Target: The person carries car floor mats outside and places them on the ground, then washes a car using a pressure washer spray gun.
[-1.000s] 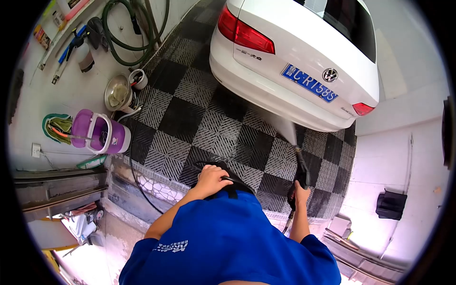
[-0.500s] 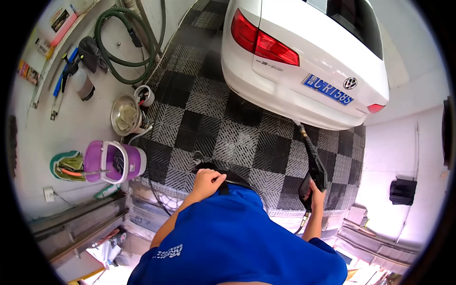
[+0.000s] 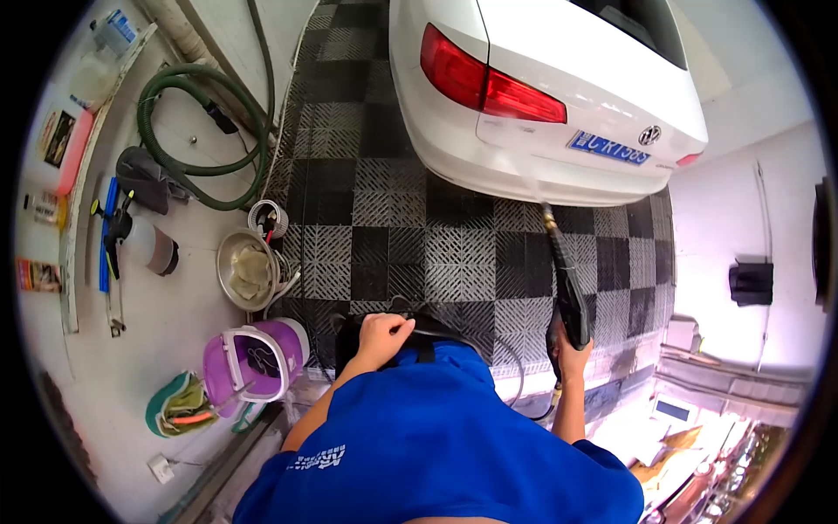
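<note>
My right hand (image 3: pixel 573 359) is wrapped around the grip of a black pressure washer gun (image 3: pixel 569 293). Its brass nozzle end points away from me at the rear of a white car (image 3: pixel 524 162), and a faint spray leaves the tip toward the bumper. A hose (image 3: pixel 553 403) runs from the grip's lower end. Near my waist, my left hand (image 3: pixel 384 339) is closed, with the thumb folded over. It lies against black material (image 3: pixel 429 330) at my front; whatever its fingers hold is hidden.
Black and grey grid tiles (image 3: pixel 388 249) cover the floor. Along the left wall stand a purple bucket (image 3: pixel 291 351), a metal bowl (image 3: pixel 229 262) and a white basket (image 3: pixel 278 215). A green hose (image 3: pixel 150 131) hangs coiled above them, near a spray bottle (image 3: pixel 150 244).
My view has turned, so the wall items and car sit differently in it. The spray now shows higher on the car's rear, left of the plate. My right hand keeps hold of the gun.
</note>
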`<state>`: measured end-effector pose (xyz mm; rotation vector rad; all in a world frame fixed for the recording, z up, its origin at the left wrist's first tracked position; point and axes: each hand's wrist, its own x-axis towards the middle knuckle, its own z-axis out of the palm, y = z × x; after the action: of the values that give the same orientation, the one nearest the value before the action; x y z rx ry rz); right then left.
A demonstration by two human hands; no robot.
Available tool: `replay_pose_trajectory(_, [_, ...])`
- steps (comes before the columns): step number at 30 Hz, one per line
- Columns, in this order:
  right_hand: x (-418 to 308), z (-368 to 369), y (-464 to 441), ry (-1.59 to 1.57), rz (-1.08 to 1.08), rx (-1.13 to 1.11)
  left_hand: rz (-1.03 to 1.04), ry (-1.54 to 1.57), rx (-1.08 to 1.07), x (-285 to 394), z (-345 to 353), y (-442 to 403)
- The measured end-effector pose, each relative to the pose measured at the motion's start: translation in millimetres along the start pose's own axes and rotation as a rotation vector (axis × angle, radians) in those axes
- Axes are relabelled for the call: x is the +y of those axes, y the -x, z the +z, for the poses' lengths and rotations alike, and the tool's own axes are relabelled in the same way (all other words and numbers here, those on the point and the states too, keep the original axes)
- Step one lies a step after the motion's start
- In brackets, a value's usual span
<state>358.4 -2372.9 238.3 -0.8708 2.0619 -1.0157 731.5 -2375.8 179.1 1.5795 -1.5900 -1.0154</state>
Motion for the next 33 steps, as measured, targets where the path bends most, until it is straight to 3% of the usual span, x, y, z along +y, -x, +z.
replay_pose_trajectory(5, [-18, 38, 61, -0.063, 0.006, -0.069, -0.002, 0.082, -0.131, -34, -60, -12])
replay_pose_trajectory(7, [-20, 59, 89, 0.102, -0.092, 0.140, -0.001, 0.081, -0.225, -43, -92, -15])
replay_pose_trajectory(9, [-32, 86, 121, 0.020, -0.038, 0.302, -0.053, 0.085, -0.272, -49, -130, -18])
replay_pose_trajectory(11, [-53, 111, 158, -0.110, -0.018, 0.348, 0.042, 0.080, -0.153, -72, -158, -18])
replay_pose_trajectory(13, [-78, 138, 191, -0.173, -0.095, 0.386, -0.033, 0.087, -0.176, -80, -195, -21])
replay_pose_trajectory(18, [-87, 164, 230, 0.069, -0.091, 0.177, 0.104, 0.070, -0.193, -100, -238, -19])
replay_pose_trajectory(19, [-99, 168, 235, 0.210, -0.146, 0.183, 0.113, 0.080, -0.205, -101, -241, -18])
replay_pose_trajectory(23, [-103, 196, 229, 0.168, -0.236, 0.350, 0.120, 0.044, -0.197, -107, -254, -19])
replay_pose_trajectory(25, [-97, 206, 228, 0.270, -0.137, 0.321, 0.059, 0.055, -0.218, -111, -263, -23])
replay_pose_trajectory(27, [-101, 215, 223, 0.239, -0.192, 0.290, 0.060, 0.049, -0.220, -109, -262, -30])
replay_pose_trajectory(29, [-96, 225, 223, 0.299, -0.227, 0.116, 0.075, 0.054, -0.242, -105, -260, -38])
replay_pose_trajectory(33, [-95, 233, 210, 0.314, -0.220, -0.017, 0.042, -0.006, -0.299, -100, -255, -52])
